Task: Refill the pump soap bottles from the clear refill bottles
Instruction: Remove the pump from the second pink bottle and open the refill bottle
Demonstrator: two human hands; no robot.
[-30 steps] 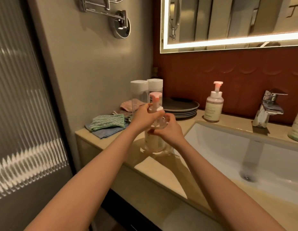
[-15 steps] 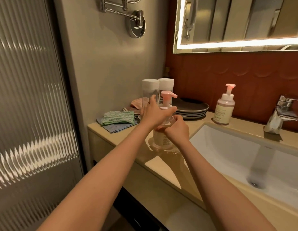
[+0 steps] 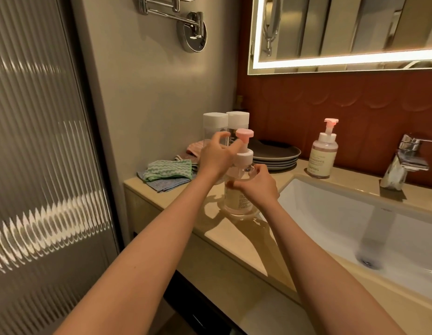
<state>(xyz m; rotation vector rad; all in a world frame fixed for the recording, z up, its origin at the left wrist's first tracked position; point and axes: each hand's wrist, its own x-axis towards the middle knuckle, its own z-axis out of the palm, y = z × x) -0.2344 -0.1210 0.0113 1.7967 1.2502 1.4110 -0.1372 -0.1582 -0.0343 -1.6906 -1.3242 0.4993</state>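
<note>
Gripping pump bottle with right hand, pinching pump top with left hand; risking tipping onto tabletop through jerky twisting.

Clear glossy plastic pump bottle, polished chrome tap, glossy white ceramic sink, woven cloths.

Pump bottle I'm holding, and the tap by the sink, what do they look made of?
Pump bottle: probably clear glossy plastic, since pale liquid and the label show through; its pink-and-white pump looks like opaque plastic. Tap: polished metal, likely chrome-plated, judging by its mirror-like reflections.
</note>
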